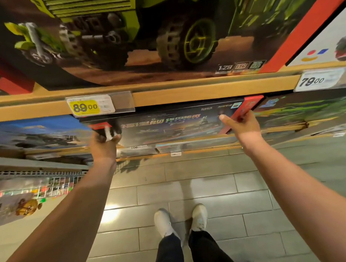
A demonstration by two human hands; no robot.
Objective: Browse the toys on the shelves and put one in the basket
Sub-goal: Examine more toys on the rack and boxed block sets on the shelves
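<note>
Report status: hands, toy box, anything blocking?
Both hands gripping: left hand, right hand. Dark toy box held by its ends, at shelf. Basket not in view.

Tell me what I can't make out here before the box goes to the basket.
- Basket: not in the head view at all.
- Dark toy box: lettering blurred; top edge hidden under the shelf lip.
- Left hand: fingers hidden behind the box corner, motion-blurred.
- Right hand: fingers wrapped behind the red end; only the thumb shows.
- Lower price tags: too small.

Two hands: left hand [105, 144], right hand [244, 126], one held toy box [172, 124], two large-print price tags: yellow tag [86, 107], white tag [319, 79], two white shoes [181, 218]
</note>
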